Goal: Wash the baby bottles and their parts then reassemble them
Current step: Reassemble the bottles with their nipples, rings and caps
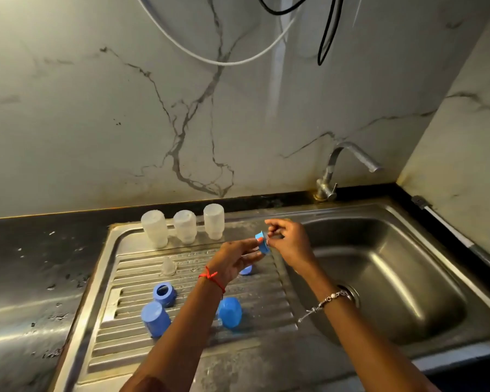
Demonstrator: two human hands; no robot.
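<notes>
A steel sink (393, 264) and ribbed drainboard (266, 304) are set into a dark countertop (34, 264). A tap (362, 158) is mounted at a veined marble wall (96, 123), where a white cable (224, 63) and a black cable (327, 32) are looped.

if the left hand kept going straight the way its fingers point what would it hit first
Most likely the right hand: the left hand points right, blue ring in its grip, and the right fingertips are at that ring, though depth is unclear.
</notes>
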